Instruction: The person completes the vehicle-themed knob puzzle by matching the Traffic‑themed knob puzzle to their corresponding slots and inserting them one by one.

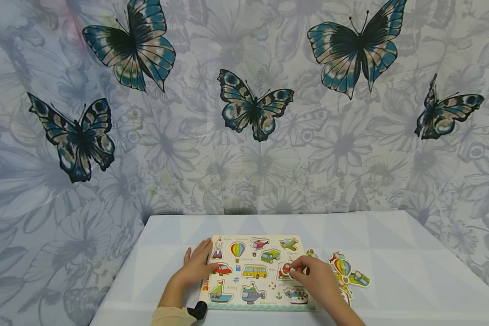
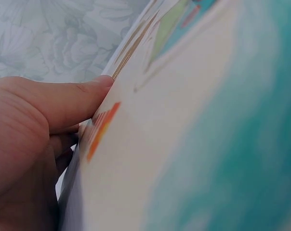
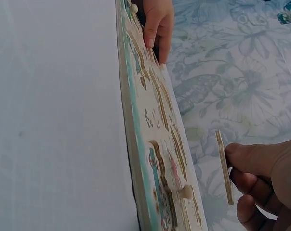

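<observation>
A cream wooden puzzle board (image 1: 228, 307) with coloured vehicle pictures lies on the table. My left hand (image 1: 193, 267) rests at its left edge, fingers stretched along the side and thumb on the board near the red car (image 1: 223, 269). The left wrist view shows that thumb (image 2: 83, 98) up close. Over the board's right part, my right hand (image 1: 319, 274) pinches a thin wooden puzzle piece (image 3: 225, 168) between thumb and fingers. In the right wrist view this piece is edge-on and apart from the board, so its picture is hidden.
Loose puzzle pieces lie in a pile right of the board, among them a balloon piece (image 1: 342, 266) and a green vehicle piece (image 1: 359, 278). A knob (image 3: 185, 192) stands up from the board. Behind the white-covered table (image 1: 167, 231) hangs a butterfly-patterned cloth (image 1: 195, 181).
</observation>
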The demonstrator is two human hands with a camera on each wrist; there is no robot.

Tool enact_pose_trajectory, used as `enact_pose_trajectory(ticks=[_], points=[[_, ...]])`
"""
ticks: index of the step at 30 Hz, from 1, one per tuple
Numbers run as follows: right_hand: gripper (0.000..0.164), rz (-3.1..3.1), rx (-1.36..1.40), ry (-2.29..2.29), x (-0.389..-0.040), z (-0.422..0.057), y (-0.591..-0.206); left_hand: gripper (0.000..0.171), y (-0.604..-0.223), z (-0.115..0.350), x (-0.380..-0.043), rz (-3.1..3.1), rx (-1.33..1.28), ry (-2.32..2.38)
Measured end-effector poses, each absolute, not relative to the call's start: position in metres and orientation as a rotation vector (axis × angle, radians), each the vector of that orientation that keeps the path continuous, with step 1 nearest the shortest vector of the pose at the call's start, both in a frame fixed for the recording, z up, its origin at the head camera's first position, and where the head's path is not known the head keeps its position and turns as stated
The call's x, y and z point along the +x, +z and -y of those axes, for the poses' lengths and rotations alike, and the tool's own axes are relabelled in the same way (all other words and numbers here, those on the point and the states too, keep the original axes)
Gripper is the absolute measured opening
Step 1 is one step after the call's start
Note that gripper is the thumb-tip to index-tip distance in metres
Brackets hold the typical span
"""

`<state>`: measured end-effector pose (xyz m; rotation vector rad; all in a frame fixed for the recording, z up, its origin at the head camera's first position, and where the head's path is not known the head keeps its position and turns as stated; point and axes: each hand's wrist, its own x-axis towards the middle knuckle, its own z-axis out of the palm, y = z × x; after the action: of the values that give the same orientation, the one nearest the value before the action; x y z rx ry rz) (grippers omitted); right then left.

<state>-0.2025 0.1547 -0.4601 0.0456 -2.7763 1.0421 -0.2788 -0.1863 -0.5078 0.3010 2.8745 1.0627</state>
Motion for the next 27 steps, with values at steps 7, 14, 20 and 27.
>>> enact_pose_trajectory(ticks=[7,14,20,27], points=[[0.013,2.744,0.165,1.094,-0.209,-0.134,-0.462,0.079,-0.504,0.185,-0.277,-2.875,0.3,1.071],[0.009,2.743,0.301,1.093,-0.218,-0.108,-0.467,0.065,-0.5,0.185,-0.274,-2.857,0.28,1.115],[0.008,2.74,0.382,1.076,-0.227,-0.08,-0.468,0.062,-0.499,0.185,-0.274,-2.849,0.271,1.137],[0.008,2.745,0.426,1.102,-0.234,-0.05,-0.471,0.061,-0.501,0.186,-0.275,-2.844,0.272,1.123]])
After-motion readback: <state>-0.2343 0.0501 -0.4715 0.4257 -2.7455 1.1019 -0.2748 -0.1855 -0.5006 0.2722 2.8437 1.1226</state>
